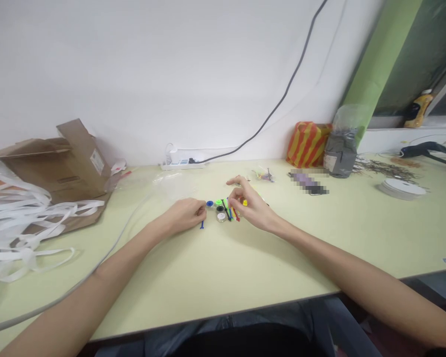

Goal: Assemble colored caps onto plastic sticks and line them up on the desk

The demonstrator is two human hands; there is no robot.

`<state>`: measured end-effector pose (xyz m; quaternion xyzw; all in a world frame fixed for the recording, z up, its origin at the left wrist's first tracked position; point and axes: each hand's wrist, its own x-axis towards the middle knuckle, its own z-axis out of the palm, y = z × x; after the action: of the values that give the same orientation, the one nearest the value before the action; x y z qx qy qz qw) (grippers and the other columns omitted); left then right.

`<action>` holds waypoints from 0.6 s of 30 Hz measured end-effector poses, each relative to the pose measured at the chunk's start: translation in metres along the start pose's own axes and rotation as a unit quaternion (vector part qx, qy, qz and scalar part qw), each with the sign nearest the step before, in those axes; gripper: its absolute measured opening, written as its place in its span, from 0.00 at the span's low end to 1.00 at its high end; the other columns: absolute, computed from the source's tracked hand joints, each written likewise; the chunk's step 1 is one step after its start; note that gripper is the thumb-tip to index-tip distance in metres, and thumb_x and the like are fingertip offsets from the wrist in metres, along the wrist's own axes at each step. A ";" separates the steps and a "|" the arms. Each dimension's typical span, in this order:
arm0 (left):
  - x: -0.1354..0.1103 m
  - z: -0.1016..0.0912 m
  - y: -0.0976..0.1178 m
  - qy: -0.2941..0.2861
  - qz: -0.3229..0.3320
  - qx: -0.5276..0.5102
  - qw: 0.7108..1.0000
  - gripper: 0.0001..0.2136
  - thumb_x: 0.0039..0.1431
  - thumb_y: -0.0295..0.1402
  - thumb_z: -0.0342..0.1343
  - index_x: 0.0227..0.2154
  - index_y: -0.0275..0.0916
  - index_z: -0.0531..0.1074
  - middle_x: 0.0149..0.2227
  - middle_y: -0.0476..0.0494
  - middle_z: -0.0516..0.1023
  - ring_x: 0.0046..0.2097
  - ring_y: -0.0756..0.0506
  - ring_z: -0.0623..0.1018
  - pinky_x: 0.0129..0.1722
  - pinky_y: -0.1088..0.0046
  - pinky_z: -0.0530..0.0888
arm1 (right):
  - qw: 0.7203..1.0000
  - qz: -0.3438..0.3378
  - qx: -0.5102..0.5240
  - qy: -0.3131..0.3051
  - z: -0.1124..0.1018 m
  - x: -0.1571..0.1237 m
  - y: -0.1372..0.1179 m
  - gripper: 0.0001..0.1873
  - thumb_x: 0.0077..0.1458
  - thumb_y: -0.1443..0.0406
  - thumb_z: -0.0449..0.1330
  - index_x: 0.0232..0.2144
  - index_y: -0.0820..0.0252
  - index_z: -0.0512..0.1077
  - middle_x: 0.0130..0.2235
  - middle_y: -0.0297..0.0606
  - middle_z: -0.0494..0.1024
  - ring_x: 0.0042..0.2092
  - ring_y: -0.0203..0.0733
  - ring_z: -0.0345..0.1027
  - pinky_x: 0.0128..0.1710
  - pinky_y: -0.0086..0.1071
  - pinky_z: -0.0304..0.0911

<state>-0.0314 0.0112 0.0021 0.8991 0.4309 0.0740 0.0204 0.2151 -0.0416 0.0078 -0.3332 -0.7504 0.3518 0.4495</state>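
Observation:
My left hand [188, 214] rests on the pale yellow table [223, 267] with its fingers curled in a pinch on a small blue stick-like piece [202, 225]. My right hand [247, 204] hovers just right of a cluster of tiny coloured parts, its fingers bent and pinched over red and yellow sticks [236, 213]. Between the hands lie a blue cap [209, 204], a green cap [218, 202], a black cap [220, 208] and a silvery round cap [221, 216]. What the right fingertips grip is too small to make out.
A torn cardboard box [59, 168] and a heap of white straps [11, 223] fill the left. A white power strip [180, 159] with a grey cable sits at the wall. A striped orange bag [306, 144], a grey pouch [340, 153] and a white tape roll [401, 188] are at the right.

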 end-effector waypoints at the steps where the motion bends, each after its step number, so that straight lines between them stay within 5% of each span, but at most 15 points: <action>1: 0.000 0.000 0.000 0.001 0.002 -0.001 1.000 0.09 0.58 0.33 0.49 0.23 0.42 0.61 0.22 0.49 0.69 0.24 0.47 0.65 0.27 0.69 0.55 | 1.000 -0.001 0.000 -0.001 0.000 0.000 0.000 0.21 0.59 0.68 0.52 0.54 0.55 0.57 0.32 0.29 0.70 0.27 0.34 0.64 0.29 0.30 0.66; 18: -0.001 -0.001 0.002 -0.007 -0.002 -0.008 1.000 0.08 0.58 0.33 0.48 0.23 0.42 0.62 0.23 0.48 0.71 0.25 0.46 0.67 0.28 0.69 0.56 | 1.000 0.003 -0.003 -0.020 -0.001 -0.001 0.003 0.22 0.59 0.68 0.52 0.55 0.54 0.55 0.31 0.28 0.71 0.26 0.34 0.64 0.31 0.31 0.66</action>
<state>-0.0308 0.0095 0.0030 0.8986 0.4319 0.0711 0.0307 0.2164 -0.0404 0.0050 -0.3294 -0.7594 0.3577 0.4324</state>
